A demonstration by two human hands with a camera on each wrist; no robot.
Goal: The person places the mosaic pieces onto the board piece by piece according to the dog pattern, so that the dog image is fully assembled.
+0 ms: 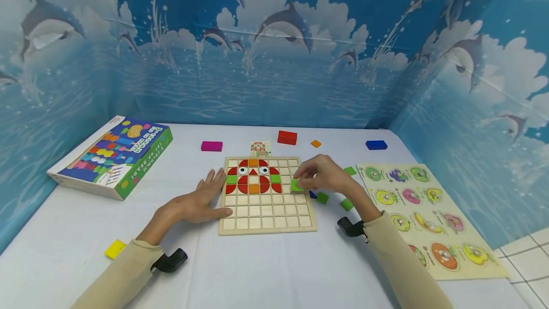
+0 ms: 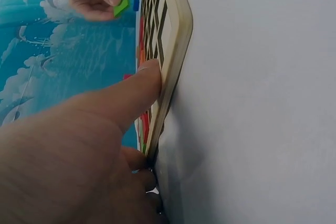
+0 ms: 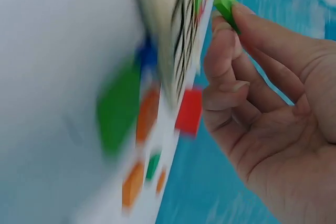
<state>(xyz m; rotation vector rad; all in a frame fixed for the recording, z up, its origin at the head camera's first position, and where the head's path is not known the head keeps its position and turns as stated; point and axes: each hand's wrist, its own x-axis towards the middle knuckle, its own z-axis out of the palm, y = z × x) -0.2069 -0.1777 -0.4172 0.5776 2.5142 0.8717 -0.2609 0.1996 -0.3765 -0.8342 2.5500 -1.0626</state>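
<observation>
A wooden grid board (image 1: 266,224) lies on the white table, partly filled with red, green, orange and white tiles that make a face with two eyes. My left hand (image 1: 200,204) rests at the board's left edge, fingers extended; in the left wrist view its thumb (image 2: 139,85) presses on the rim. Above the board's right side, my right hand (image 1: 323,174) pinches a green square tile (image 1: 296,186) between thumb and fingertips. The right wrist view shows this green tile (image 3: 224,2) held clear of the board. A small picture card (image 1: 261,149) touches or nearly touches the far edge.
Loose green tiles (image 1: 322,198) and a partly hidden blue piece (image 1: 313,195) lie right of the board. Farther back are magenta (image 1: 212,146), red (image 1: 287,138) and blue (image 1: 376,145) boxes. A fruit puzzle board (image 1: 411,209) lies right, a game box (image 1: 113,154) left, near a yellow piece (image 1: 115,249).
</observation>
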